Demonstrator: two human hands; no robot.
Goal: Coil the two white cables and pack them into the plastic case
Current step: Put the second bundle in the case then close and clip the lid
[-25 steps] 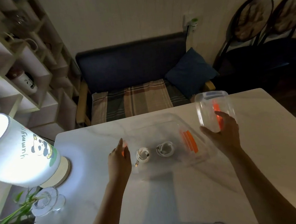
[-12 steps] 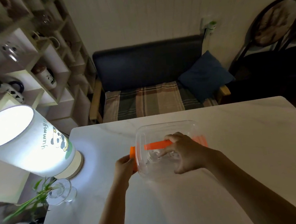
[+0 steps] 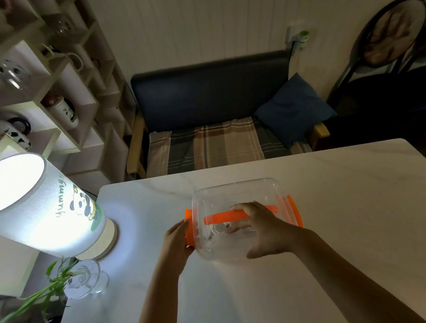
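We see a dim room lit mainly by the lamp [image 3: 37, 206], whose open top is blown out to pure white. Its glow spreads a pale bluish pool over the tabletop [image 3: 336, 203] beside it and fades further away. The sofa [image 3: 209, 93] beyond the lamp sinks into dark. The shelves [image 3: 57, 79] above the lamp bend with wide-angle distortion and look soft. The clear case [image 3: 234, 192] shows faint glare.

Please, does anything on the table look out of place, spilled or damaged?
Nothing stands out. The plastic case sits level on the table, lid on, with the left hand on its orange latch and the right hand on top. The lamp stands upright. No spill shows.
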